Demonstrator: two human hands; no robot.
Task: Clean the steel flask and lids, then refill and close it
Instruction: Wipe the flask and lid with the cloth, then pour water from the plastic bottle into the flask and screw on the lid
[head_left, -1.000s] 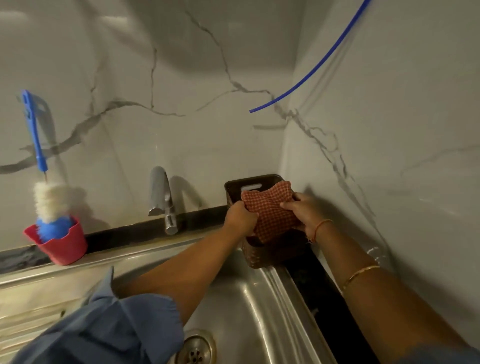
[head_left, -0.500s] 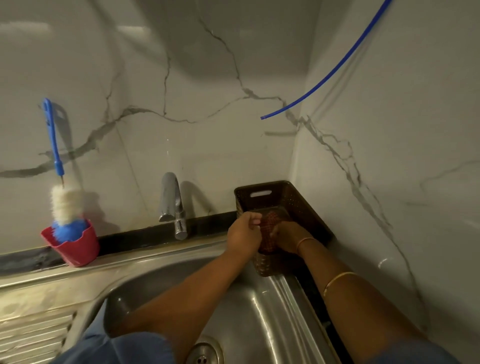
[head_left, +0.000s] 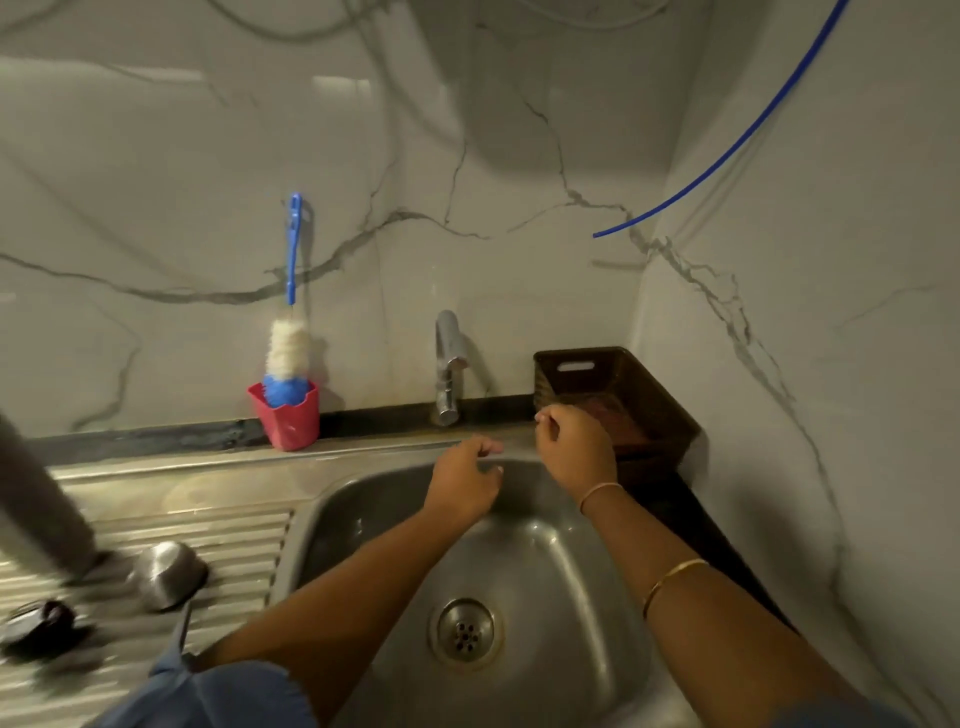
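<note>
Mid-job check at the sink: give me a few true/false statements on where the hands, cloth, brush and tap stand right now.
1. The bottle brush stands in the red cup. True.
2. Water is running from the tap. False: no stream shows below its spout.
3. The right hand holds the checked cloth. False: the cloth lies in the brown basket, and the hand holds nothing.
4. A steel cap lies on the drainboard, left of the basin. True.
5. The left hand is over the basin, holding nothing. True.
</note>
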